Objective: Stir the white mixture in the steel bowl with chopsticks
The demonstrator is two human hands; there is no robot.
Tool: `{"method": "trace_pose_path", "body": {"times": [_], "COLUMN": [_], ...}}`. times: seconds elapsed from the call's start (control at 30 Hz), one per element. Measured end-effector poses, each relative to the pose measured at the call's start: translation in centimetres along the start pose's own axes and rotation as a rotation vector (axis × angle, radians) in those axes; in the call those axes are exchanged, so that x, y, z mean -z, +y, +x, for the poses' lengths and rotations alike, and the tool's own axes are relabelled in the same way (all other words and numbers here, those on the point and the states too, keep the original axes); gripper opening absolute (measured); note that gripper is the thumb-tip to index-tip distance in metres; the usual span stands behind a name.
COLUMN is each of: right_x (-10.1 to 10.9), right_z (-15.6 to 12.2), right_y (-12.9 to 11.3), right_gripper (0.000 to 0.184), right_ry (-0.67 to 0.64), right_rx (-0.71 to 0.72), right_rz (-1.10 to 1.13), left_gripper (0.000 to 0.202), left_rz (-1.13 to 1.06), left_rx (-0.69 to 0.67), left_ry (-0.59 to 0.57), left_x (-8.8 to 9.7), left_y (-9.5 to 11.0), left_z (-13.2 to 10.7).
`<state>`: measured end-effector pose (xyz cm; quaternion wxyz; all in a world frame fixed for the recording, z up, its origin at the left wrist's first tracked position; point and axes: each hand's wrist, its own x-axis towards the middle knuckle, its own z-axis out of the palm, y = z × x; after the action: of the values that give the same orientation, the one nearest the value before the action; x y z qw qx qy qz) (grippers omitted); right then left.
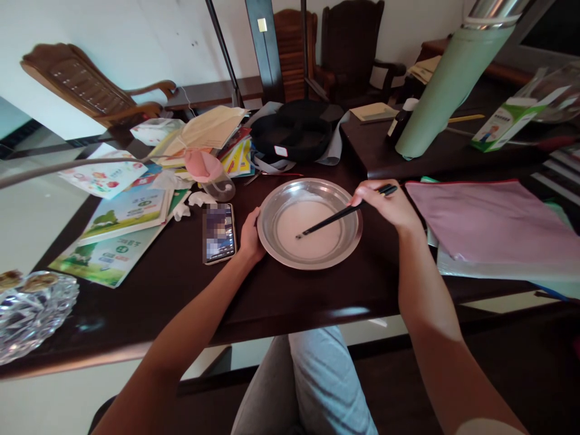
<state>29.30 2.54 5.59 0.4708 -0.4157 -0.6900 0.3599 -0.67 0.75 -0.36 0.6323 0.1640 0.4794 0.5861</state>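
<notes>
Chopsticks [336, 218] between right fingers [364, 194]

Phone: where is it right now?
Head view, left of centre: the phone lies flat on the dark table between the booklets and the metal plate, right beside the left hand gripping the plate's rim.
</notes>
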Motion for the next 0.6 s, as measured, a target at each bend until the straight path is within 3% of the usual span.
{"method": "trace_pose_path", "body": {"times": [0.1,0.27,0.47,0.53,0.6], "right_x": [-0.3,1.2,0.0,-0.1,0.4], "right_z": [0.1,-0.1,0.0,0.1,0.0], "right_y": [0.0,0.7,0.0,-0.1,0.0], "right_gripper": [0.046,0.048,0.045,0.045,0.044], "right_ry": [-0.008,0.227,-0.055,-0.071,-0.006], "right_rx": [0.019,0.006,0.015,0.038,0.057], "right_rz": [-0.014,-0.023,0.015,0.014,0.006], "left_gripper": [0.024,0.027,0.027,0.025,0.024], "left_rz": [-0.005,-0.009,-0.007,-0.016,-0.027], "left_rx": [0.005,0.002,0.005,0.0,0.006], "left_ry": [-0.002,-0.005,0.013,0.016,0.01], "left_x": [-0.1,0.0,0.0,0.0,-0.1], "left_y": [0.0,-0.1,-0.1,0.0,0.0], "left_z": [0.0,0.0,0.0,0.0,0.0]}}
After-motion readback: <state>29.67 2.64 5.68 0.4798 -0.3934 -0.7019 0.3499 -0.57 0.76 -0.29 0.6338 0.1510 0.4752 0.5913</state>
